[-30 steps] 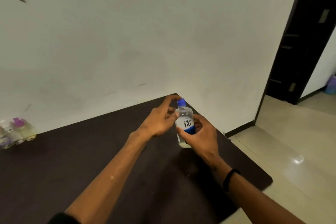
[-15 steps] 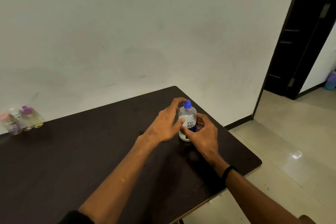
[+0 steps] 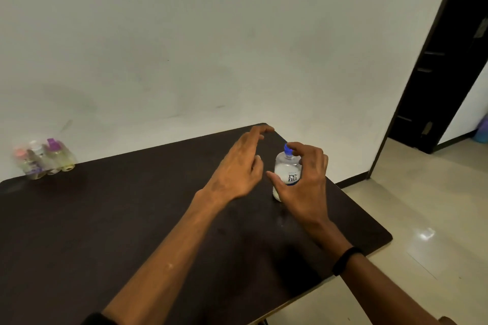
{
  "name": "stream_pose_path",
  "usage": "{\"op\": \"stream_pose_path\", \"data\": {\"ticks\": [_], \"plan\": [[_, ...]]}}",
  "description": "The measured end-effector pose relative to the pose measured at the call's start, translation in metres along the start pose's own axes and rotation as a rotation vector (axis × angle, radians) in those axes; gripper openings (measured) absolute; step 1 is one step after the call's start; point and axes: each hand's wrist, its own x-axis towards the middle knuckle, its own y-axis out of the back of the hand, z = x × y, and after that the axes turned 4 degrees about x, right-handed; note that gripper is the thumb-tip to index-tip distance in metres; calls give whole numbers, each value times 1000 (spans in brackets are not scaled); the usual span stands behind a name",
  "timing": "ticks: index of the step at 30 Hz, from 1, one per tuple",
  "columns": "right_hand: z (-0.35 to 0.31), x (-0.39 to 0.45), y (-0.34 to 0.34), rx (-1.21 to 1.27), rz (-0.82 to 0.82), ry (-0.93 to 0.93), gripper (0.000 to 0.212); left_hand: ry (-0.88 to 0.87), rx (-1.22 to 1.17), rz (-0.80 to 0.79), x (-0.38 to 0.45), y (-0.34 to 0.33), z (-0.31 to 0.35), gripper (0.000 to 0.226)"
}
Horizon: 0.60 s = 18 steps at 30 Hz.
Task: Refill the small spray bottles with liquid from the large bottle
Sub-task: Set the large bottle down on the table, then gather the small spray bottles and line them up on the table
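Note:
The large clear bottle (image 3: 286, 170) with a blue cap and a "re-nu" label stands upright on the dark table (image 3: 132, 219), near its far right corner. My right hand (image 3: 303, 182) arches loosely around the bottle: the thumb passes in front of it and the fingertips hover at the cap, with no firm grip showing. Just left of the bottle, my left hand (image 3: 239, 166) hangs above the table with spread fingers and holds nothing. Three small spray bottles (image 3: 45, 158) with pink, white and purple caps stand blurred at the table's far left, against the wall.
A pale wall runs along the table's far edge. The table's right edge and rounded corner (image 3: 380, 240) drop to a tiled floor. A dark door frame (image 3: 435, 60) stands at the right. I wear a black band on my right wrist (image 3: 346, 258).
The bottle went from held in the air to standing on the table. My left hand has let go and drawn left. My right hand's grip has loosened.

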Motion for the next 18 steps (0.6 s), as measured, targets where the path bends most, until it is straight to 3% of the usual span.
{"op": "stream_pose_path", "data": {"ticks": [7,13,18], "plan": [[-70,13,-95,71,-163,133,59,157,-57,180,-45,82,-65,40],[-121,8,-230,188,-447,57,53,407,27,288,-117,163,-170,33],[-153,15,-349,264,-624,-5,44,711,120,540,-169,221,-266,31]]}}
